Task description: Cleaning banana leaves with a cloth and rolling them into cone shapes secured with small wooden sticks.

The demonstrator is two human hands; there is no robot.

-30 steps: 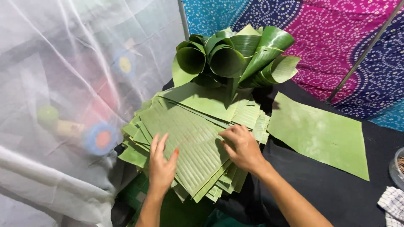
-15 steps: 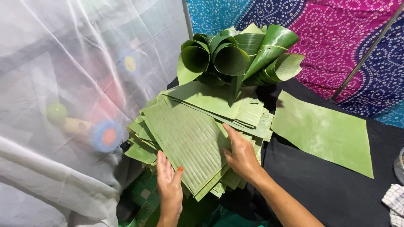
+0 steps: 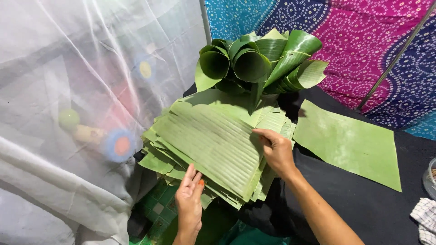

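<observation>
A thick stack of cut green banana leaf sheets [image 3: 206,140] lies in front of me on a dark cloth. My left hand [image 3: 189,202] rests flat against the stack's near edge, fingers together and pointing up. My right hand [image 3: 274,152] grips the right edge of the top sheets, thumb on top and fingers underneath. Behind the stack stands a bundle of rolled banana leaves [image 3: 259,61]. A single flat leaf sheet [image 3: 349,143] lies apart to the right.
A white translucent plastic sheet [image 3: 77,90] hangs at left with coloured shapes behind it. A patterned pink and blue cloth [image 3: 363,41] forms the back wall, crossed by a metal pole [image 3: 395,59]. A checked cloth [image 3: 424,218] lies at the right edge.
My left hand slid off the top of the stack down to its near edge. My right hand moved from the stack's top to its right edge and took hold there.
</observation>
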